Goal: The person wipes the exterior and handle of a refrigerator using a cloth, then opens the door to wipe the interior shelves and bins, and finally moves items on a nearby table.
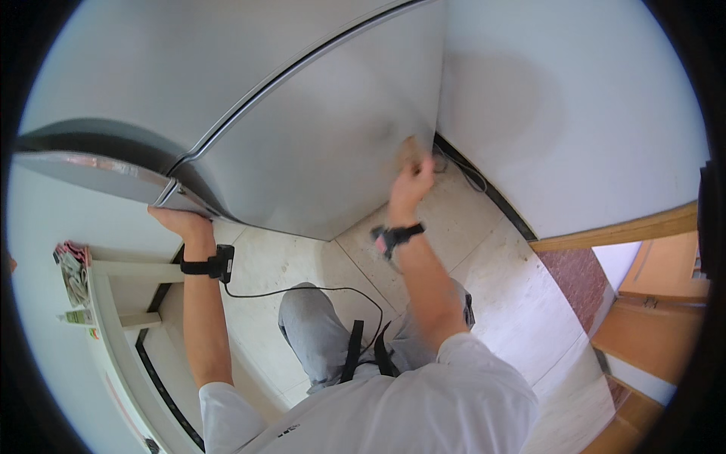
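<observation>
My right hand (pixel 413 179), blurred, is at the lower side panel of a grey refrigerator (pixel 317 153), close to its bottom edge near the white wall. A tan piece, perhaps a cloth (pixel 409 150), shows at its fingers; blur hides its exact kind. My left hand (pixel 182 220) lies against the outer edge of the refrigerator's curved door (pixel 102 176), at the joint between two door parts; its fingers are mostly hidden behind the edge. A black strap with a small device sits on each wrist, and a black cable runs from the left one.
A thin grey cable (pixel 473 175) lies by the wall's black skirting. At the left stands a white table (pixel 133 272) with a box of cloths (pixel 75 278) and a small tube (pixel 78 316). An orange-brown wooden door (pixel 652 335) is at the right, beyond a wooden frame.
</observation>
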The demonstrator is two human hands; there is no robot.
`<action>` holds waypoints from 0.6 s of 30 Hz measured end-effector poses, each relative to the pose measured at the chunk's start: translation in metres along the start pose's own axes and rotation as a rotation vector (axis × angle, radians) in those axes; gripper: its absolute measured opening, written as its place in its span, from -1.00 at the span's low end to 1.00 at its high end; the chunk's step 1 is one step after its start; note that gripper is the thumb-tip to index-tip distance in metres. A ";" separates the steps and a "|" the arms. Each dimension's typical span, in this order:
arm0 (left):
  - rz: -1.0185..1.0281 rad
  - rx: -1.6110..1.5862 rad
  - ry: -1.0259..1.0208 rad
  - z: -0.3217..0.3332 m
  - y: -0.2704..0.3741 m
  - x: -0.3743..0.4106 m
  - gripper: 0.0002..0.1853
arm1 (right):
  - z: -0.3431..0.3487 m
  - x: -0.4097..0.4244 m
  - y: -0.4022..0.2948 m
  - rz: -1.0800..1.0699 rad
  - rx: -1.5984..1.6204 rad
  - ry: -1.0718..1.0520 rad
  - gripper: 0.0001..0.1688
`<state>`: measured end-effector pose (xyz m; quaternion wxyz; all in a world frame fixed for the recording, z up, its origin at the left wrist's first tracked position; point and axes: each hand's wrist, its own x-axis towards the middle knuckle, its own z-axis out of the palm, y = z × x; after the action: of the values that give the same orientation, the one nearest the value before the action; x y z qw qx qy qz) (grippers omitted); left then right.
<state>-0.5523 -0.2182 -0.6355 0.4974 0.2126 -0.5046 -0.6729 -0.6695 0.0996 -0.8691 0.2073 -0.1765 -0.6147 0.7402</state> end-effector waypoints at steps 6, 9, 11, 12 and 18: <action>0.037 0.029 -0.034 -0.006 -0.006 0.004 -0.39 | 0.031 0.012 -0.021 -0.366 -0.133 0.071 -0.68; 0.052 0.018 -0.068 0.003 -0.002 0.000 -0.40 | 0.050 -0.094 -0.008 -0.316 0.169 -0.135 -0.58; 0.006 0.036 0.000 0.015 0.003 -0.005 -0.40 | 0.038 -0.129 -0.002 -0.415 0.056 -0.332 -0.58; -0.013 0.044 0.035 0.016 0.006 -0.007 -0.41 | 0.035 -0.134 -0.001 -0.427 0.057 -0.402 -0.58; 0.022 0.047 -0.018 0.001 0.007 -0.003 -0.40 | 0.006 -0.031 -0.023 -0.109 0.096 -0.145 -0.67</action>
<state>-0.5486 -0.2154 -0.6300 0.4949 0.2127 -0.5271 -0.6572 -0.6445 0.0818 -0.8448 0.2106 -0.0788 -0.6007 0.7672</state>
